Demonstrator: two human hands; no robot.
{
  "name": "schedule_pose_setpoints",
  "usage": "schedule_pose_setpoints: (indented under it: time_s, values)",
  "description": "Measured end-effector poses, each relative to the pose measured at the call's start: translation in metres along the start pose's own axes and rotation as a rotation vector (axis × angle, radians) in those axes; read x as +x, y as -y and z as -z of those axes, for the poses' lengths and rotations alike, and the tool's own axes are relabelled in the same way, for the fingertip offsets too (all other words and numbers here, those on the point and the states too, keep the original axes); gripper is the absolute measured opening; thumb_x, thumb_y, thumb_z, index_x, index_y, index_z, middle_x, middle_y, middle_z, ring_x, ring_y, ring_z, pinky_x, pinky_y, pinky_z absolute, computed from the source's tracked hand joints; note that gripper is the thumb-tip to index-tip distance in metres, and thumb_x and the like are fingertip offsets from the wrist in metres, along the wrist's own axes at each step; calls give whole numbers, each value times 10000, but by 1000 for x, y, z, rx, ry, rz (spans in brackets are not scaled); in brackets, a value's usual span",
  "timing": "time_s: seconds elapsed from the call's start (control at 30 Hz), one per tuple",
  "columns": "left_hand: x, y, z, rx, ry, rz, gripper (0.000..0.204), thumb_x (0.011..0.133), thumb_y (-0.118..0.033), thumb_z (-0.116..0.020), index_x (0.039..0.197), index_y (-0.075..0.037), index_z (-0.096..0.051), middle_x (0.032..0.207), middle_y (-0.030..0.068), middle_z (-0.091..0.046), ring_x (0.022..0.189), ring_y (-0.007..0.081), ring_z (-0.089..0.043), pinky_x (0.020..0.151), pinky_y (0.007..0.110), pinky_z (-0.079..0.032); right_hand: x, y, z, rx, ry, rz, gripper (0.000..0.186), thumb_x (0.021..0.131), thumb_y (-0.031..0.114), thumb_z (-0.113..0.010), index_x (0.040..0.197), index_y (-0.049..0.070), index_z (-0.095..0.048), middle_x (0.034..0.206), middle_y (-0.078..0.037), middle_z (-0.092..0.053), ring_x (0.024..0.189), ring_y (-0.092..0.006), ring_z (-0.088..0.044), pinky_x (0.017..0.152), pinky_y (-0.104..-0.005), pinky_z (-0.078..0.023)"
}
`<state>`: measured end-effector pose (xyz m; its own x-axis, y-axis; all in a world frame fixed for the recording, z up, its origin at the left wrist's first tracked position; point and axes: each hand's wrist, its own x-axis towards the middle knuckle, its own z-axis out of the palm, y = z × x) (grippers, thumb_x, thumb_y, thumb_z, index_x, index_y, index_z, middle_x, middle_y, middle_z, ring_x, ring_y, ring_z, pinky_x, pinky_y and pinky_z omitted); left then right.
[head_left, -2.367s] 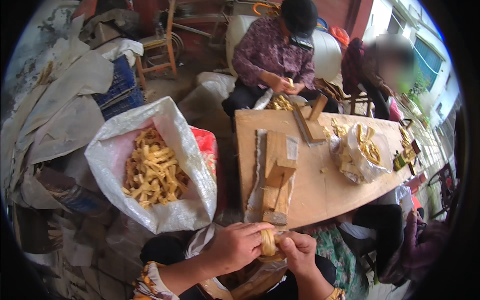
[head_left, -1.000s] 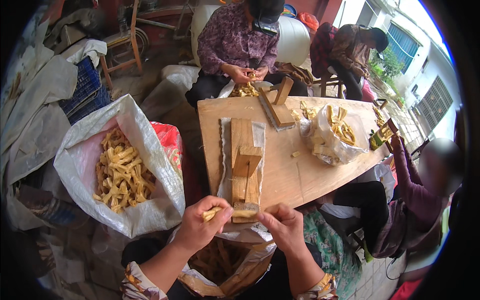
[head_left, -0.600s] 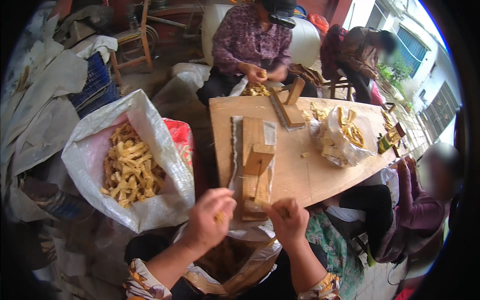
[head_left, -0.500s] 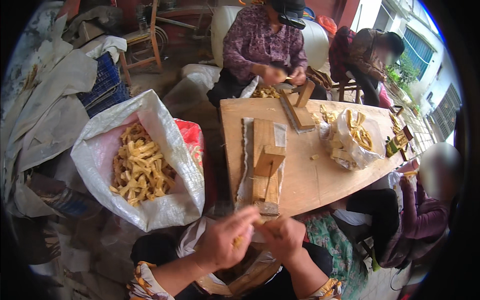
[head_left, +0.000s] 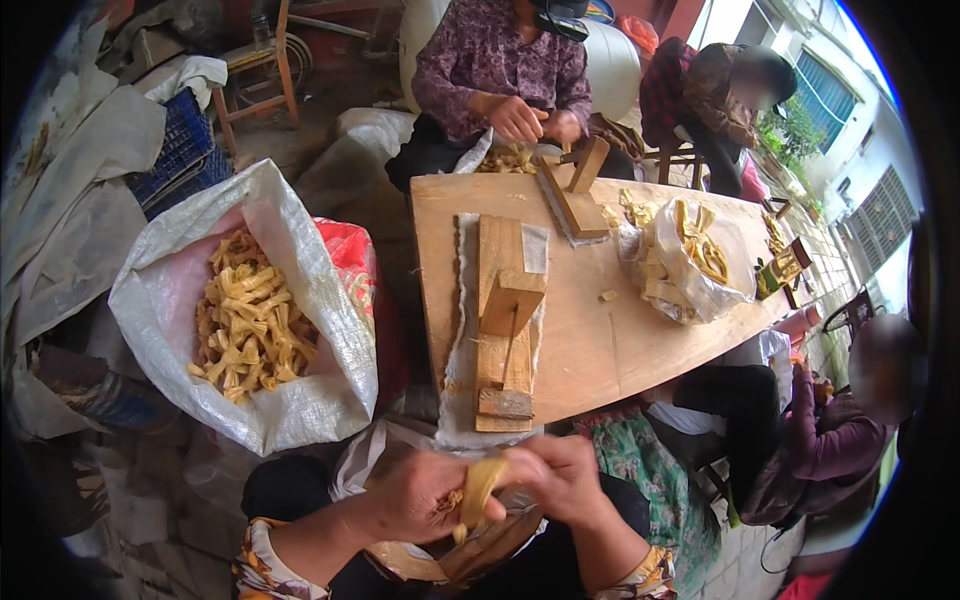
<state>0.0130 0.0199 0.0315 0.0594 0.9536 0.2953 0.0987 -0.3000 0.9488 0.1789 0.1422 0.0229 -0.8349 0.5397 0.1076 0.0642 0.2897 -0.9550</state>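
Note:
Low in front of me, over my lap, my left hand (head_left: pixel 408 498) is closed on a soft, yellow-tan strip (head_left: pixel 481 489). The strip loops over the fingers and its end hangs down. My right hand (head_left: pixel 562 482), partly blurred, pinches at the upper end of the same strip, close against the left. A wooden block stand (head_left: pixel 505 350) with an upright piece and a thin rod lies just beyond my hands on a pale cloth (head_left: pixel 460 372). To the left, a white woven sack (head_left: pixel 335 378) gapes wide, full of knotted yellow-tan strips (head_left: pixel 252 315).
A wooden table (head_left: pixel 590 350) spreads ahead, bearing a second wooden stand (head_left: pixel 577 205) and a clear plastic bag (head_left: pixel 700 270) of strips. Across it a person in a patterned purple shirt (head_left: pixel 470 65) handles strips. Two more people sit at the right. Blue crates (head_left: pixel 180 150) stand back left.
My hands have come down a little, away from the wooden stand, and more of the strip now shows. The whole view has shifted slightly. The person opposite has moved their hands apart.

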Motion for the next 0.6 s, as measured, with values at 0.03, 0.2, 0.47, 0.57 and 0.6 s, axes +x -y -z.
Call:
schedule_pose_setpoints:
  time_s: [0.03, 0.2, 0.47, 0.57, 0.6]
  values:
    - [7, -1, 5, 432, -80, -115, 307, 863, -244, -690, 1089, -37, -678, 882, 70, -644, 730, 185, -659, 609, 303, -503, -5, -13, -2, 134, 130, -103, 211, 947, 210, -618, 917, 10, -675, 701, -27, -636, 630, -75, -549, 569, -252, -459]
    - [2, 17, 2, 811, -222, -365, 266, 772, -216, -741, 966, -40, -693, 850, 49, -621, 623, 192, -622, 519, 296, -478, -4, -14, -24, 982, 271, -580, 171, 929, 179, -641, 931, 11, -676, 803, -30, -661, 652, -77, -569, 563, -226, -450]
    - [-1, 15, -3, 580, -330, -58, 199, 769, -116, -711, 950, -32, -699, 1105, 80, -660, 783, 212, -694, 630, 312, -562, -8, -4, -22, 317, -114, -109, 155, 936, 115, -621, 983, -28, -654, 785, -51, -670, 629, -95, -590, 582, -225, -478]
    - [-5, 16, -2, 634, -238, 13, 159, 782, -69, -646, 932, -33, -686, 1116, 77, -658, 708, 217, -682, 584, 319, -548, -5, -8, -19, 21, -6, -10, 212, 897, 178, -667, 953, -26, -653, 765, -122, -668, 614, -164, -632, 567, -271, -489]
    - [-6, 10, -3, 675, -200, 48, 155, 784, -61, -635, 927, -25, -680, 1113, 79, -657, 685, 221, -675, 570, 323, -543, -4, -8, -22, -171, -26, 115, 220, 875, 194, -684, 928, -17, -653, 760, -141, -659, 607, -198, -635, 557, -291, -489]
